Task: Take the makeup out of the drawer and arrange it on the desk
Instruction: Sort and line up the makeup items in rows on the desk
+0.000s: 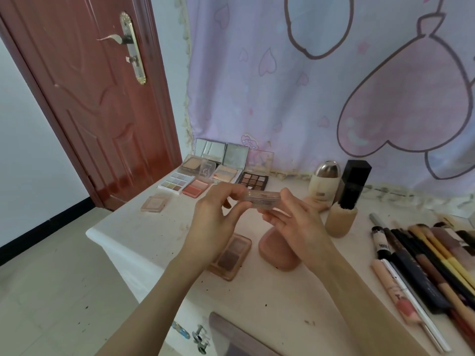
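Nearest the camera: grey edge of what looks like the open drawer [231, 332] at the bottom, some small metal bits [199, 339] left of it, too blurred to name. Both forearms reach up over the desk [144, 232]. Left hand [216, 219] and right hand [295, 222] together hold a small clear compact [262, 199] in the air, left fingers pinching its left end, right fingers curled round its right end; it sits above the desk middle, touching nothing else. Under the hands: a brown two-pan palette [231, 253] and a pink oval case [279, 250] just beside it. Right side: a row of brushes and pencils [424, 265] laid side by side. Further back a beige bottle with tall black cap [345, 201] and a cream bottle with silver cap [324, 179], close together. Back left: cluster of open palettes [218, 170], two with mirror lids up, plus a pale square compact [154, 203] apart toward the edge. Risk, my read: the grip is fingertips only at the ends, so a slip drops the compact onto the two-pan palette below; setting it down to the right could knock the tall bottle, which looks top-heavy. Desk top is pale, scuffed, with dark specks. Behind it a lilac heart-print curtain [308, 86]; left, a red-brown door [97, 98] and light tile floor [51, 291].
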